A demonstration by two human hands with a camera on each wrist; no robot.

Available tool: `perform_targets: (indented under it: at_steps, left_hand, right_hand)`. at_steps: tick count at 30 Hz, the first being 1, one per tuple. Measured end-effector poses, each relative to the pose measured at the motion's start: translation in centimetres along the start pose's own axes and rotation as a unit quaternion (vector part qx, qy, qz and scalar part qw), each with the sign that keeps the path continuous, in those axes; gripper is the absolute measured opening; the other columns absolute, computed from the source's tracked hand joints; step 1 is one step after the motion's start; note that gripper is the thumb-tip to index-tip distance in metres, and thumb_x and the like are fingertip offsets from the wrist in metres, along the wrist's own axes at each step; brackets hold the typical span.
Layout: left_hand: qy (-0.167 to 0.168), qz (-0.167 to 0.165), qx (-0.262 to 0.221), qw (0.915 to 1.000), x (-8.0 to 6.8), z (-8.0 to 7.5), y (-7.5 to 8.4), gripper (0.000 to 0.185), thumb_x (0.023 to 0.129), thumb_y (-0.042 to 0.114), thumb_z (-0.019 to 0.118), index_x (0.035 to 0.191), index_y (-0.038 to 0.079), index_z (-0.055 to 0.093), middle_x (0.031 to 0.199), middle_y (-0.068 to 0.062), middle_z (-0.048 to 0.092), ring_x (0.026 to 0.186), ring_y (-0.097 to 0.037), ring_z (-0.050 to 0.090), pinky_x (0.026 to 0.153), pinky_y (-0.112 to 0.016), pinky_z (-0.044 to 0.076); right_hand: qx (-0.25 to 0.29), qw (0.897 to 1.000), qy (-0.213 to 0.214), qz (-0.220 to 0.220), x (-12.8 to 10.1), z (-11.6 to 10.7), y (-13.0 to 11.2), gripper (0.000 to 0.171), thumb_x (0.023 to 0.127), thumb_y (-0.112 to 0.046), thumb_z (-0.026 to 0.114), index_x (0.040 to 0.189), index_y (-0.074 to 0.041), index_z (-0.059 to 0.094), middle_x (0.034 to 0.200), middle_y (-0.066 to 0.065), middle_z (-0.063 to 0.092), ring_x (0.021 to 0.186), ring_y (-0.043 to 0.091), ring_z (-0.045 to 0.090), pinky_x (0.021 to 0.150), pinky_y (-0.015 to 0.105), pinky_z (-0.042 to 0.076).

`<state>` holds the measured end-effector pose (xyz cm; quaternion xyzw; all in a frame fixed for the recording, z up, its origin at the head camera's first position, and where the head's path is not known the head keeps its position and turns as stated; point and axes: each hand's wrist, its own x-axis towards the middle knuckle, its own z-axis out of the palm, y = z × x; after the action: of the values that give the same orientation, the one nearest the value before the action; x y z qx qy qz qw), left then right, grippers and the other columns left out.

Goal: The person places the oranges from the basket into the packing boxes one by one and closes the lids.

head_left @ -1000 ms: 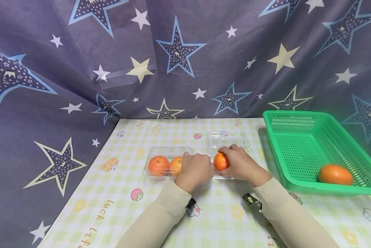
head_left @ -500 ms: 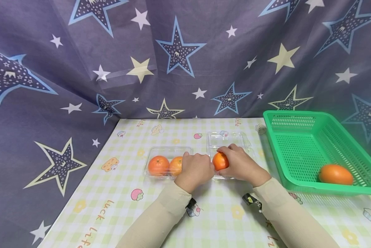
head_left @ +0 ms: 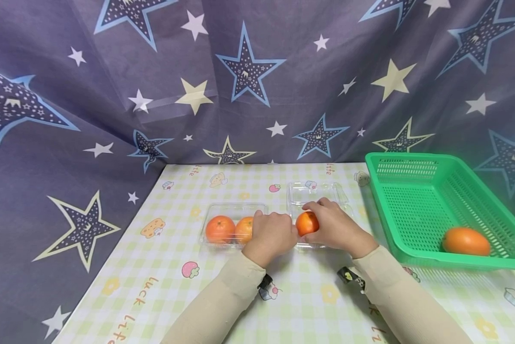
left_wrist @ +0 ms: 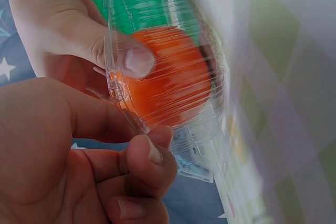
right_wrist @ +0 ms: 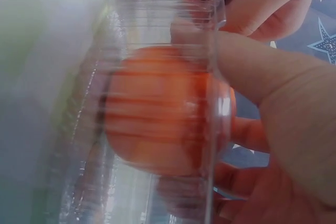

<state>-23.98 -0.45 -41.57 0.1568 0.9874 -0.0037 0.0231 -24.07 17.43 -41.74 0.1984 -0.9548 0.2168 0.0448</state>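
Observation:
In the head view, my right hand [head_left: 336,227] grips an orange [head_left: 306,223] inside an open clear plastic clamshell box [head_left: 313,193], its lid folded back. The right wrist view shows the thumb and fingers reaching over the box rim [right_wrist: 211,129] onto the orange [right_wrist: 157,111], seen through the ridged wall. My left hand [head_left: 274,234] is at the left side of that box. Its thumb and index finger pinch the box's rim in the left wrist view, where the orange [left_wrist: 173,77] shows behind the plastic.
Left of the hands stands another clear plastic box [head_left: 233,206] holding two visible oranges [head_left: 220,229], one partly behind my left hand. A green perforated basket [head_left: 412,200] at the right holds one orange [head_left: 465,241]. A starry curtain [head_left: 248,119] hangs behind the checked table [head_left: 154,258].
The right hand and its orange shift only a tiny amount, first left and then back right. The left hand, boxes and basket stay where they were.

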Motion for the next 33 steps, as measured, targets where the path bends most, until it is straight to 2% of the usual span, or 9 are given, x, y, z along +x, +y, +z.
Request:
perform_targets:
  at_steps: [9,18,33]
  left_hand:
    - [0.002,0.000,-0.002,1.0000,0.0,-0.1,0.0,0.037,0.101,0.046,0.053,0.077,0.021,0.067,0.067,0.004,0.061,0.068,-0.017,0.057,0.083,-0.046,0.039]
    - [0.002,0.002,-0.005,1.0000,0.0,-0.3,0.0,0.037,0.100,0.044,0.054,0.074,0.022,0.067,0.066,0.004,0.061,0.068,-0.017,0.058,0.081,-0.045,0.039]
    - [0.007,0.010,-0.010,0.9999,-0.2,-0.1,-0.1,0.036,0.101,0.042,0.054,0.075,0.021,0.067,0.066,0.004,0.061,0.067,-0.017,0.058,0.080,-0.044,0.039]
  right_hand:
    - [-0.004,1.000,-0.002,0.001,0.0,-0.5,0.0,0.073,0.069,-0.037,0.096,0.130,-0.011,0.067,0.114,0.013,0.062,0.099,0.031,0.058,0.086,0.045,0.054]
    - [-0.003,1.000,-0.011,0.005,-0.3,-1.5,-0.5,0.068,0.071,-0.040,0.095,0.127,-0.012,0.069,0.121,0.016,0.063,0.106,0.032,0.057,0.092,0.049,0.052]
    - [-0.026,1.000,-0.001,0.008,-1.0,-3.4,-1.2,0.057,0.077,-0.035,0.092,0.123,-0.010,0.071,0.120,0.013,0.063,0.110,0.035,0.058,0.097,0.052,0.051]
